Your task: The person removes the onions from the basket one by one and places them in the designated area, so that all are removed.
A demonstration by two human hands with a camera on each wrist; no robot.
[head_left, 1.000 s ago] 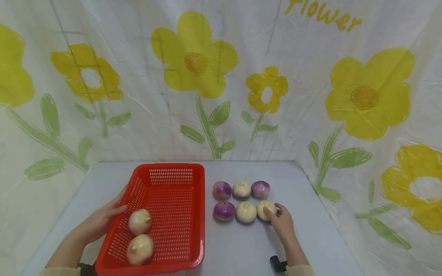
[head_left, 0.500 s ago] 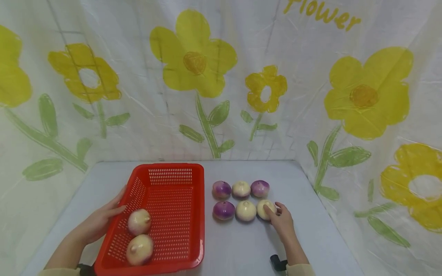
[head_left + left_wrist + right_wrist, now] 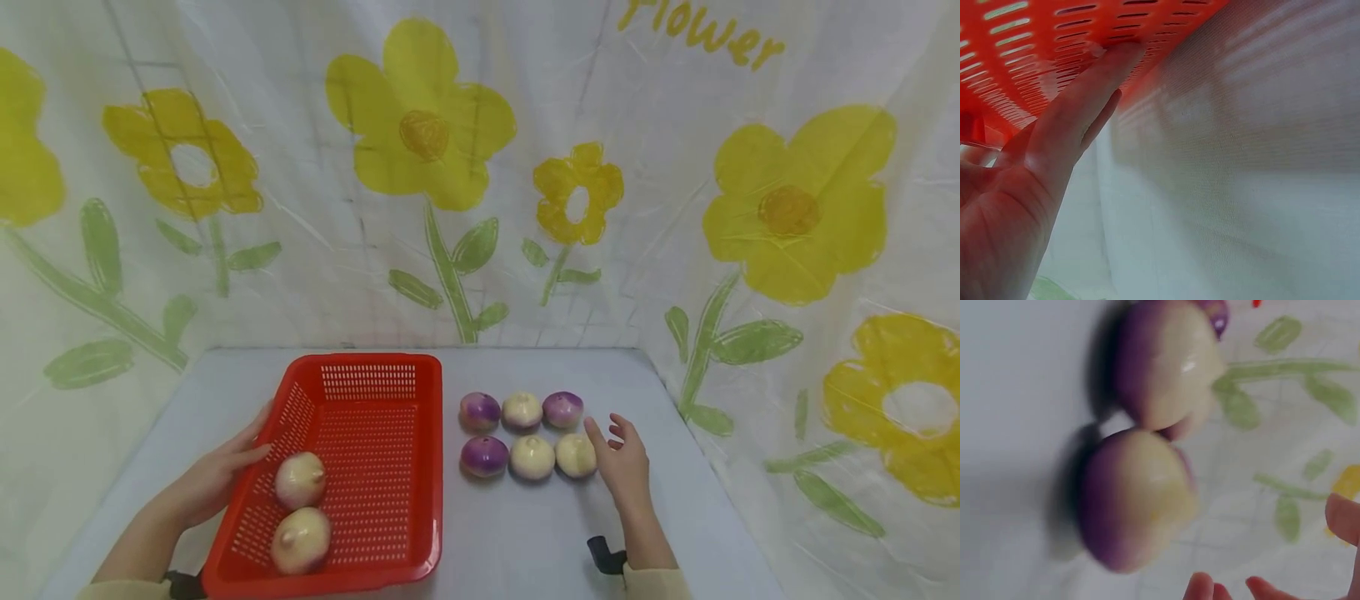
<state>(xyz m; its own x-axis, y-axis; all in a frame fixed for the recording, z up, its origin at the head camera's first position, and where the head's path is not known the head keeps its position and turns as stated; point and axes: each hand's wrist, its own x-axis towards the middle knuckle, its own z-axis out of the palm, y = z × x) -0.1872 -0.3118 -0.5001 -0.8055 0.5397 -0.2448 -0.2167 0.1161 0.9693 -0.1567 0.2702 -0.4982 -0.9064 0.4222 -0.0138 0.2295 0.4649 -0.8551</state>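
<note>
A red plastic basket (image 3: 431,500) with slotted walls is at the left in the head view, with two cream turnips (image 3: 300,481) inside along its left wall. My left hand (image 3: 217,479) holds its left side, thumb over the rim; the left wrist view shows long fingers (image 3: 1069,119) against the outside. Two rows of purple and cream turnips (image 3: 532,457) sit right of the basket. Beside the front row's right-end turnip (image 3: 576,456) is my right hand (image 3: 624,462), fingers loosely spread and holding nothing. In the right wrist view, its fingertips lie apart from the nearest turnip (image 3: 1138,500).
The pale table (image 3: 510,542) ends at a white curtain (image 3: 480,275) with yellow flowers, which also hangs along both sides. A black strap mount (image 3: 606,556) juts from my right wrist toward the table.
My right hand has let go of the front row's right-end turnip and moved slightly right and up, its fingers opening. The turnips and my left hand on the basket stay much the same.
</note>
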